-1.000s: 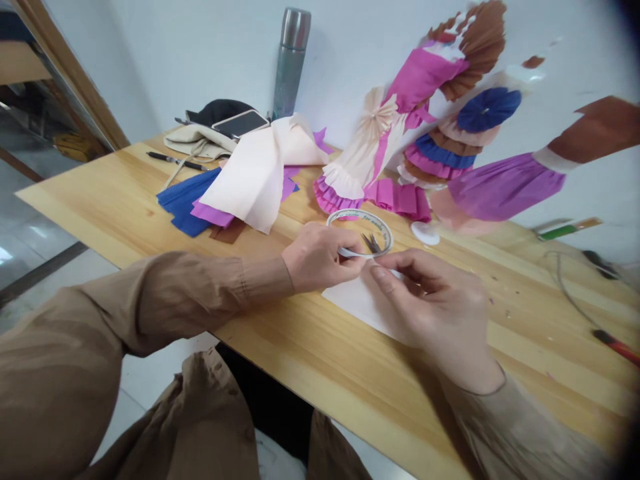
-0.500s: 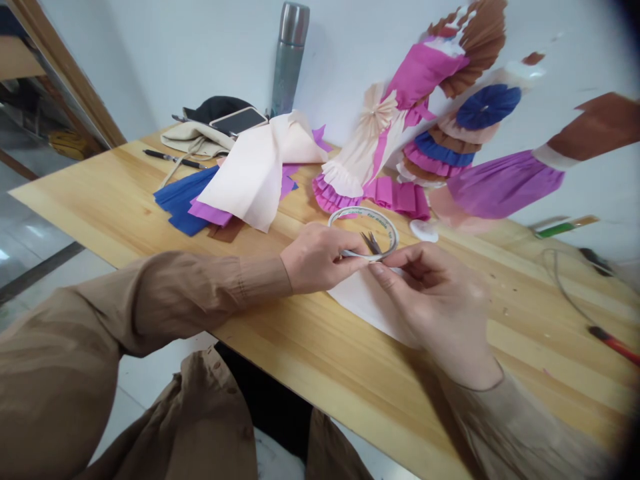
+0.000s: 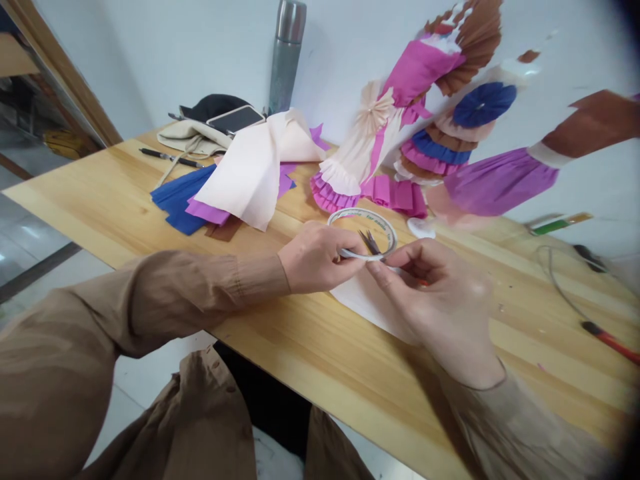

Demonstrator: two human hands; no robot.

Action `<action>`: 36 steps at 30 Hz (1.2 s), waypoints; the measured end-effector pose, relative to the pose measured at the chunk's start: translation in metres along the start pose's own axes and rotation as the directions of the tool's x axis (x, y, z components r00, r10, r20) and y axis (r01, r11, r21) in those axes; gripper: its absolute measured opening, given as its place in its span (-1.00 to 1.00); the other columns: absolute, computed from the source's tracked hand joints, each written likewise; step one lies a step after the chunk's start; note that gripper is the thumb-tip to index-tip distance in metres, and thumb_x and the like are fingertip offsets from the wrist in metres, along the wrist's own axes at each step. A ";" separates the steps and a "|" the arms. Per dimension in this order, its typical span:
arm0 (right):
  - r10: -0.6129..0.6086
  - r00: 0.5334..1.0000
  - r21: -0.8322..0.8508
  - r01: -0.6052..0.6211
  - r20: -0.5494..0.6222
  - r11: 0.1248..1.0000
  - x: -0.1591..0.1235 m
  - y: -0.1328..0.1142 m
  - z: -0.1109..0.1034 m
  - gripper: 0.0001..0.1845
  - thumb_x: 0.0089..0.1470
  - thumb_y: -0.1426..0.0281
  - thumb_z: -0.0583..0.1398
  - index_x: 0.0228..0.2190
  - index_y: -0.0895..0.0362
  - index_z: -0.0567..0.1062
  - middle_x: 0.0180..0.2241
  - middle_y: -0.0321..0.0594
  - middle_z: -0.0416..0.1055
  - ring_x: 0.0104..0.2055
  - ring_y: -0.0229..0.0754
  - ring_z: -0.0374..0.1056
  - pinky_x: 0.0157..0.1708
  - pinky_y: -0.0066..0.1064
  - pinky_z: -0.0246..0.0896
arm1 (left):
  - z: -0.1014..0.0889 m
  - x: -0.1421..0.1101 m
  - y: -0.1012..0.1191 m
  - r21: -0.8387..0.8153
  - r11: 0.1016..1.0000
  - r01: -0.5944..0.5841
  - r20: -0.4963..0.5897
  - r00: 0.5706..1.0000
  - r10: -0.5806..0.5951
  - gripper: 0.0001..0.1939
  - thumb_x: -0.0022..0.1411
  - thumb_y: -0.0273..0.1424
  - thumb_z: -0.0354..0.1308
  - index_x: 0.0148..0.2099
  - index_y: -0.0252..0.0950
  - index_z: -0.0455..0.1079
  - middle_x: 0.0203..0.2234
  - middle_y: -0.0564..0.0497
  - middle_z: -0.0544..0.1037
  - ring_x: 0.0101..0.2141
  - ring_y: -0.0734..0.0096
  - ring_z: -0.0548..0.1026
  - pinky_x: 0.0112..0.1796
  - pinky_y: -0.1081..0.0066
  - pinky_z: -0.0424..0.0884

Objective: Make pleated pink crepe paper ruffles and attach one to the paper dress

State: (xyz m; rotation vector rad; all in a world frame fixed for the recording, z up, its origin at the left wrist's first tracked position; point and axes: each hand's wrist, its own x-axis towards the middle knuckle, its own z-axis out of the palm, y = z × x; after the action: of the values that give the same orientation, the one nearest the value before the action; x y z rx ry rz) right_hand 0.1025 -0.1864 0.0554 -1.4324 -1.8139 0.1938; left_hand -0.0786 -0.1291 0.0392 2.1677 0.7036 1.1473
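Note:
My left hand (image 3: 315, 257) is closed, its fingers pinching the near rim of a thin white tape ring (image 3: 361, 217) that rests on the wooden table (image 3: 125, 200). My right hand (image 3: 440, 300) is closed too, its thumb and forefinger pinching at the same spot of the ring, where the tape end is. Small scissor blades (image 3: 369, 241) show inside the ring, next to my right fingers; whether that hand holds them I cannot tell. A white paper sheet (image 3: 365, 300) lies under both hands.
Folded blue, purple and cream crepe sheets (image 3: 240, 180) lie at the back left, with a pen (image 3: 170, 157), a phone (image 3: 235, 119) on a cloth bag and a steel flask (image 3: 286, 53). Pleated crepe-paper figures (image 3: 425, 120) lean on the wall. A cable and red-handled tool (image 3: 607, 337) lie right.
Both hands stay pinched on the tape ring; my right fingers have curled a little tighter at the rim. The view has shifted slightly.

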 end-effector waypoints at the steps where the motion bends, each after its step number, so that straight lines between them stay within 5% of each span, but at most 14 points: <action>1: -0.014 1.000 0.000 0.014 -0.011 1.000 0.000 -0.001 -0.001 -0.80 0.04 0.33 0.32 -0.50 0.08 0.41 -0.56 -0.34 0.35 -0.57 -0.31 0.21 -0.56 -0.41 0.11 | 0.000 0.001 0.000 -0.019 1.000 0.011 -0.009 1.000 -0.012 -0.84 0.18 -0.47 0.14 -0.42 -0.37 0.49 -0.62 0.10 0.48 -0.60 0.65 0.29 -0.52 0.55 0.21; 6: 0.011 0.999 0.011 -0.011 -0.031 1.000 0.001 -0.002 -0.002 -0.81 0.03 0.32 0.33 -0.47 0.08 0.42 -0.58 -0.35 0.34 -0.58 -0.30 0.23 -0.58 -0.40 0.12 | -0.002 0.004 0.000 -0.035 0.995 0.096 -0.006 0.995 -0.096 -0.90 0.09 -0.52 0.14 -0.44 -0.34 0.46 -0.61 0.14 0.47 -0.54 0.63 0.37 -0.52 0.59 0.22; 12: 0.046 0.998 0.005 -0.047 0.038 0.999 0.001 0.002 -0.002 -0.83 0.06 0.30 0.31 -0.47 0.09 0.46 -0.55 -0.30 0.43 -0.58 -0.28 0.26 -0.59 -0.41 0.14 | -0.001 0.002 0.000 -0.023 0.998 0.054 -0.032 0.998 -0.055 -0.94 0.04 -0.52 0.15 -0.46 -0.33 0.43 -0.66 0.17 0.40 -0.54 0.62 0.39 -0.48 0.59 0.26; 24: -0.138 0.988 0.022 0.137 0.068 0.990 0.000 -0.011 -0.003 -0.90 0.11 0.43 0.25 -0.45 0.06 0.50 -0.51 -0.32 0.50 -0.57 -0.29 0.30 -0.53 -0.39 0.21 | 0.001 0.001 -0.004 0.071 0.997 -0.004 -0.059 0.998 0.009 -0.88 0.14 -0.48 0.19 -0.45 -0.32 0.44 -0.62 0.15 0.49 -0.56 0.65 0.39 -0.47 0.60 0.29; 36: -0.087 0.996 -0.016 0.087 0.020 0.996 0.001 -0.006 0.000 -0.83 0.07 0.37 0.28 -0.51 0.08 0.43 -0.61 -0.37 0.33 -0.62 -0.34 0.12 -0.62 -0.42 0.05 | 0.001 0.000 0.001 0.022 1.000 -0.002 -0.045 0.999 0.003 -0.86 0.14 -0.47 0.17 -0.47 -0.31 0.40 -0.67 0.14 0.43 -0.56 0.61 0.39 -0.47 0.57 0.29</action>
State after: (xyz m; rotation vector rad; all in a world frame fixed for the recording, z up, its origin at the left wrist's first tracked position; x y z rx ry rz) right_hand 0.0986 -0.1879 0.0591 -1.3647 -1.8931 0.1481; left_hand -0.0778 -0.1297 0.0397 2.1678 0.7366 1.1977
